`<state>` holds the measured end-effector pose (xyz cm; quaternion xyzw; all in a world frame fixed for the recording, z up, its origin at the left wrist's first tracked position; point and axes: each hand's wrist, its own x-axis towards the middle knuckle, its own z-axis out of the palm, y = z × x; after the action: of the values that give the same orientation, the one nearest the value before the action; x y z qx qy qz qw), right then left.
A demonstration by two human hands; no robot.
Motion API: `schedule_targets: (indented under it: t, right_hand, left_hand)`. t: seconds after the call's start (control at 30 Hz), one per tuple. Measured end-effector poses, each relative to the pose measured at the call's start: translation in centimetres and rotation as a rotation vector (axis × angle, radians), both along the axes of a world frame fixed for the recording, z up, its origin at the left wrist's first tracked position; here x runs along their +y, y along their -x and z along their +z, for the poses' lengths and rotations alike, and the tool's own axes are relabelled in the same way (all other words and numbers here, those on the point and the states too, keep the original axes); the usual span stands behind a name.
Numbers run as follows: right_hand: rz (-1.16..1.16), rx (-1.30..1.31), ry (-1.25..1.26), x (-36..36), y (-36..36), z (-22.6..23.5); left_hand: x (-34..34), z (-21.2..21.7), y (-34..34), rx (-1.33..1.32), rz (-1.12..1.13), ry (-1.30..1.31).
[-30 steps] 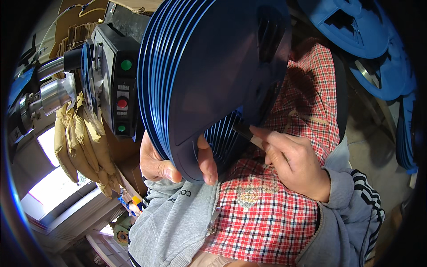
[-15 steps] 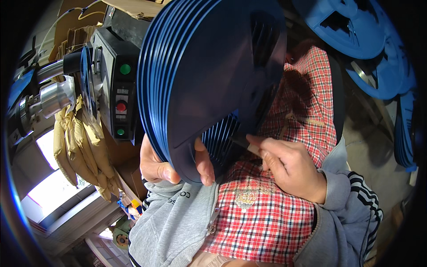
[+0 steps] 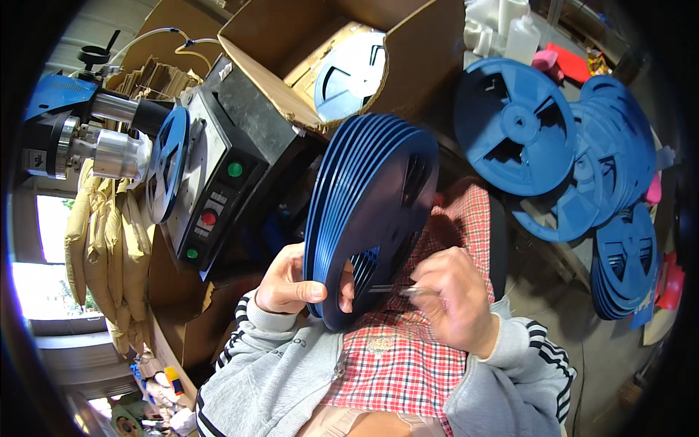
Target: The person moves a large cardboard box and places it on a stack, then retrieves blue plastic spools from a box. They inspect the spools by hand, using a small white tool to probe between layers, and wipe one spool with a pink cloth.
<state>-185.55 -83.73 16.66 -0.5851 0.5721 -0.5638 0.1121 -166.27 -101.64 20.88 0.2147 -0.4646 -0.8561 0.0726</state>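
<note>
A stack of several blue plastic reels (image 3: 378, 211) stands on edge in front of my body, tilted a little. My left hand (image 3: 287, 284) clasps its lower left rim, thumb on the outside and fingers through an opening in the nearest reel. In my right hand (image 3: 455, 302), a thin knife-like blade (image 3: 386, 289) is pinched between thumb and fingers. Its tip points left, at the lower opening of the front reel. Whether the tip touches the plastic, I cannot tell. Behind the stack lies a red checked apron (image 3: 408, 349) over my lap.
To the left stands a machine with a metal spindle (image 3: 120, 154), a blue reel (image 3: 171, 164) and a control box with buttons (image 3: 218, 189). An open cardboard box (image 3: 419, 69) at the back holds a reel. More blue reels (image 3: 542, 160) lie on the right, near a white bottle (image 3: 522, 40).
The reel stack appears lower and farther from the camera, and the view has shifted to show more of the surroundings. My right hand has turned, still holding the blade by the opening.
</note>
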Motion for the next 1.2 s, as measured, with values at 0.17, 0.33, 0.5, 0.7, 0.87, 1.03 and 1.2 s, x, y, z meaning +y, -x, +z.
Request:
schedule_targets:
  t: [0.17, 0.33, 0.5, 0.7, 0.87, 1.03, 1.2]
  right_hand:
    - [0.164, 0.282, 0.253, -3.5, -2.4, 1.8]
    - [0.039, 0.159, 0.349, -6.8, 0.9, 0.0]
    - [-0.189, -0.449, 0.074, -9.0, 5.8, -5.3]
    - [-0.344, -1.018, -0.147, -9.1, 3.1, -20.5]
    - [-0.686, -0.925, -0.245, -4.2, 1.7, -22.0]
    - [-0.051, -1.407, 0.072, -3.0, 3.3, -6.8]
    - [0.637, -1.774, 0.136, -3.7, 5.1, -3.6]
  left_hand:
    - [0.6, 0.5, 0.2, -0.031, 0.007, 0.033]
    - [0.7, 0.2, -0.9, -0.081, -0.091, -0.060]
    - [0.8, -0.3, -2.1, -0.005, -0.072, -0.082]
    - [0.4, -2.0, -4.0, 0.109, -0.019, -0.102]
    - [0.3, -1.7, -3.9, 0.108, -0.035, -0.046]
    - [0.8, 0.4, -2.2, 0.013, -0.112, -0.032]
    - [0.4, 1.1, -0.7, -0.018, -0.394, 0.088]
